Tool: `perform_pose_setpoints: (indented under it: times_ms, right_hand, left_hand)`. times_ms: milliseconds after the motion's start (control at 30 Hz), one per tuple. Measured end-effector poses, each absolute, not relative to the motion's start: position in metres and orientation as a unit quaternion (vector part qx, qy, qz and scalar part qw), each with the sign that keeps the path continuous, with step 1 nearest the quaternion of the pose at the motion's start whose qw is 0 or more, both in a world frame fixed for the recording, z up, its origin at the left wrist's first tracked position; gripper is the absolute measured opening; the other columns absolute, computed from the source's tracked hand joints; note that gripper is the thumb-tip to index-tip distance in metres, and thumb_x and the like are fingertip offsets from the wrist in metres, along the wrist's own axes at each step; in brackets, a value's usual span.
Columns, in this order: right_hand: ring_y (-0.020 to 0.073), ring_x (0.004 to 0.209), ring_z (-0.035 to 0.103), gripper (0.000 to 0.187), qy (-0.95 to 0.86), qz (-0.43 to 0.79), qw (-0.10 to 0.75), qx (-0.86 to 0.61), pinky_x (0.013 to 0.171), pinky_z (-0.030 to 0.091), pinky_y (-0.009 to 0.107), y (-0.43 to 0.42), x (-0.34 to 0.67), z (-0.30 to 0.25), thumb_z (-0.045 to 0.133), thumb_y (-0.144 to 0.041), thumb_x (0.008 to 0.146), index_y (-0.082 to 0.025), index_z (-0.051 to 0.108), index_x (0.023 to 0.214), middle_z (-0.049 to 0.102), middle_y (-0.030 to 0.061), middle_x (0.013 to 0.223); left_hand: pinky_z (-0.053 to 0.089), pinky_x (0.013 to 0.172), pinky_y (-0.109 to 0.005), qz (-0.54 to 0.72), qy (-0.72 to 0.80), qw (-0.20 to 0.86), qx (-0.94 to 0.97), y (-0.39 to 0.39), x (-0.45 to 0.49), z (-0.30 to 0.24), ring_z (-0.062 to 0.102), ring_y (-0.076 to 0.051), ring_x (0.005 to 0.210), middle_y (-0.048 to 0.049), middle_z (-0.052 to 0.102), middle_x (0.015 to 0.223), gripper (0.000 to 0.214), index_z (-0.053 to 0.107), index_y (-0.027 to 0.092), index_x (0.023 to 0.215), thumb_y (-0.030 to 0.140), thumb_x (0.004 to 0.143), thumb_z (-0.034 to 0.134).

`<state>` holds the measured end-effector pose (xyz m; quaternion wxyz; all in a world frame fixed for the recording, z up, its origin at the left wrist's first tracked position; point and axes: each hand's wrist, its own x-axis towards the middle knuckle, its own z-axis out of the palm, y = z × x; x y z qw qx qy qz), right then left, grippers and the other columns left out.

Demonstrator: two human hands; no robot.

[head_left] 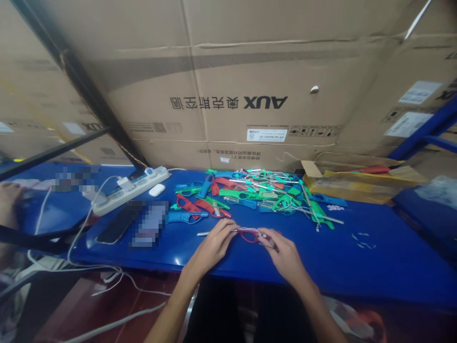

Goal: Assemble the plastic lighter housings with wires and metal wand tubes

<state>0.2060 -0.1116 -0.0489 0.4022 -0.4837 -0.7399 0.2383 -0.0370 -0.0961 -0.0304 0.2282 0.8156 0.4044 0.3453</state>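
Note:
Just above the front edge of the table, a red long-necked lighter with exposed thin wires is between my hands. My left hand is closed around its neck end, and a metal tube sticks out to the left of it. The fingers of my right hand are closed on the handle end, which they partly hide. Beyond my hands lies a pile of green, blue and red lighter parts, with metal tubes and loose wires among them. Of the pile, a blue lighter lies nearest the phones.
Two phones, one dark and one with a lit screen, lie left, near a power strip and a white earphone case. An open carton stands back right; small whitish pieces lie before it. Another person's hand shows far left.

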Motion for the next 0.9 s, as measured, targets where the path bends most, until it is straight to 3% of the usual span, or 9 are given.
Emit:
perform_pose_setpoints:
  times_ms: [300,500,900]
  right_hand:
    - [0.0212,0.095,0.073,0.027,-0.755,0.240,0.394,-0.465,0.083,0.058,0.031,-0.114,0.204,-0.049,0.050,-0.035,0.102,-0.028,0.070,0.118,0.076,0.0058,0.110]
    - [0.0214,0.091,0.075,0.026,-0.758,0.228,0.394,-0.467,0.079,0.061,0.031,-0.115,0.204,-0.049,0.053,-0.034,0.100,-0.028,0.074,0.115,0.077,0.0051,0.107]
    - [0.0216,0.090,0.077,0.028,-0.809,0.082,0.401,-0.422,0.079,0.063,0.029,-0.122,0.197,-0.042,0.052,-0.024,0.100,-0.025,0.076,0.115,0.079,0.0050,0.103]
  left_hand:
    - [0.050,0.096,-0.037,0.347,0.418,0.208,0.814,-0.097,-0.037,-0.031,0.060,-0.021,0.107,-0.0062,0.066,0.107,0.020,0.062,0.022,0.115,0.032,0.105,0.049]
    - [0.050,0.091,-0.034,0.360,0.423,0.219,0.802,-0.097,-0.036,-0.030,0.060,-0.020,0.100,-0.0054,0.065,0.099,0.017,0.062,0.020,0.104,0.031,0.104,0.049]
    - [0.049,0.096,-0.035,0.382,0.428,0.208,0.792,-0.098,-0.036,-0.034,0.060,-0.020,0.105,-0.0059,0.064,0.105,0.014,0.058,0.021,0.111,0.028,0.104,0.048]
